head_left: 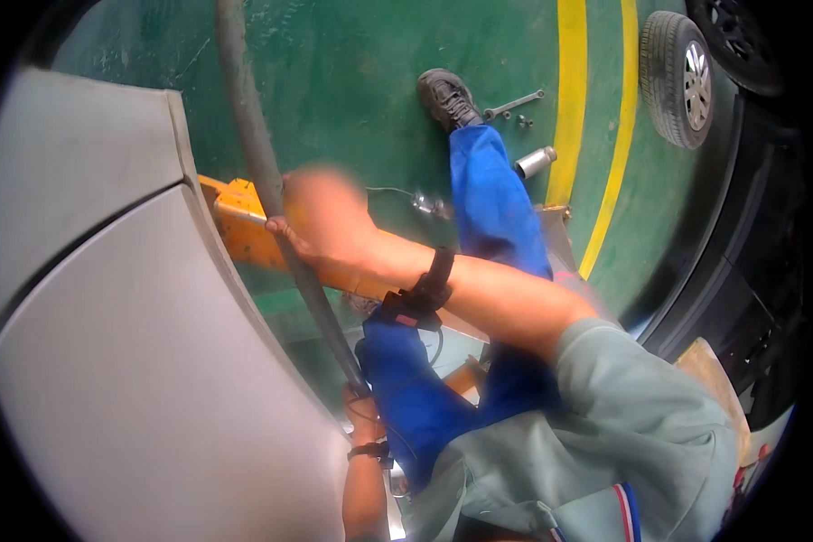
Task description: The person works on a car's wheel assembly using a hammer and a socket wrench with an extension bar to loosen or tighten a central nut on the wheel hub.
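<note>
A long grey metal pipe point(248, 117) runs from the top of the view down to my legs, beside a pale car body panel point(135, 343). My right hand point(330, 221) is closed round its middle, with the thumb lying across the pipe; the rest of that hand is blurred. Lower down, my left hand point(363, 415) grips the pipe near its visible lower end, its fingers partly hidden. Behind the pipe and below my right hand lies an orange metal beam point(253, 239). Both my wrists wear black straps, and a thin dark cable hangs near my left hand.
A wrench point(515, 106) and several small metal pieces lie on the green floor by my shoe point(449, 98). Near my knee is a silver cylinder point(537, 162). A wheel point(677, 79) stands beyond the yellow lines point(569, 99), near a dark vehicle point(741, 271).
</note>
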Demonstrator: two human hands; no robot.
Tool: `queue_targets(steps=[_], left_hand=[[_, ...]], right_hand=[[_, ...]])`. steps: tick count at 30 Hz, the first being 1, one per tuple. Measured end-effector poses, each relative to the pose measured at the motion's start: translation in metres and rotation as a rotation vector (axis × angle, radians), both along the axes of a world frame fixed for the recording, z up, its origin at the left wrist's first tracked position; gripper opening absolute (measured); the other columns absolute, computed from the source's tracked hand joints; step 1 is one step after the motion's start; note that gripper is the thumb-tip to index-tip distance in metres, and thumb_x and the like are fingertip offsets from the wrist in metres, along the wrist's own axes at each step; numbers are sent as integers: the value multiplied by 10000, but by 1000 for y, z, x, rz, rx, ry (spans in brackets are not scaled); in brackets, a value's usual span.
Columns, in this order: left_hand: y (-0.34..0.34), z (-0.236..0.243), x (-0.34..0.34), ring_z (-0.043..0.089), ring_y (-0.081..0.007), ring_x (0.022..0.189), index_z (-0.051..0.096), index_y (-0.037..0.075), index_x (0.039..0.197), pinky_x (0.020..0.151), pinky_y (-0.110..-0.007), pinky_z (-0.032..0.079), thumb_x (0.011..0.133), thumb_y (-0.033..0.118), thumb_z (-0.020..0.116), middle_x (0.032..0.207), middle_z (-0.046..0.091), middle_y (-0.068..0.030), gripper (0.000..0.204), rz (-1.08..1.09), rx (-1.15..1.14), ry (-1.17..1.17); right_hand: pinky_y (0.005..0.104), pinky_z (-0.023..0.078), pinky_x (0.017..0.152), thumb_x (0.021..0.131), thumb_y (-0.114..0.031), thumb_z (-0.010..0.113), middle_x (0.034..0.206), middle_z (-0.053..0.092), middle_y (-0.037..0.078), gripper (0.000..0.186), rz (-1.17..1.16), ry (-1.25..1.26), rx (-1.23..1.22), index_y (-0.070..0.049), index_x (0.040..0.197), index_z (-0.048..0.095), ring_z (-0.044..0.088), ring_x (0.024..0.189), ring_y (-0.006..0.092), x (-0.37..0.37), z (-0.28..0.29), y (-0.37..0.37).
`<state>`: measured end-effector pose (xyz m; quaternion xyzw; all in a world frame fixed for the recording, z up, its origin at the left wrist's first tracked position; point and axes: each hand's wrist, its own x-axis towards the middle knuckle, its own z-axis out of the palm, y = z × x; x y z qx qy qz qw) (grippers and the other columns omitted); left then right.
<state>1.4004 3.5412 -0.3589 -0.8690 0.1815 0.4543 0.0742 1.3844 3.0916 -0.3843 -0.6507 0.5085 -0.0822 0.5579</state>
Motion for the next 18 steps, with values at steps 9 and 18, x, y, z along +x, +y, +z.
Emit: queue_targets(steps=[9,18], left_hand=[[-53,-44,-7,629,-291,567,612,-66,686,568,-422,468,686,124,681,612,613,-201,203,217,-238,-284],[-81,-49,13,626,-262,692,617,-40,905,642,-395,493,762,138,624,796,658,-149,228,210,100,-95]], right_hand=[[450,408,945,818,-280,670,1143,571,182,414,-52,-48,-70,17,1093,582,492,1103,368,2,-8,-4],[433,427,912,786,-233,670,1071,584,184,411,13,136,44,28,1087,573,513,1055,353,17,-6,-14]])
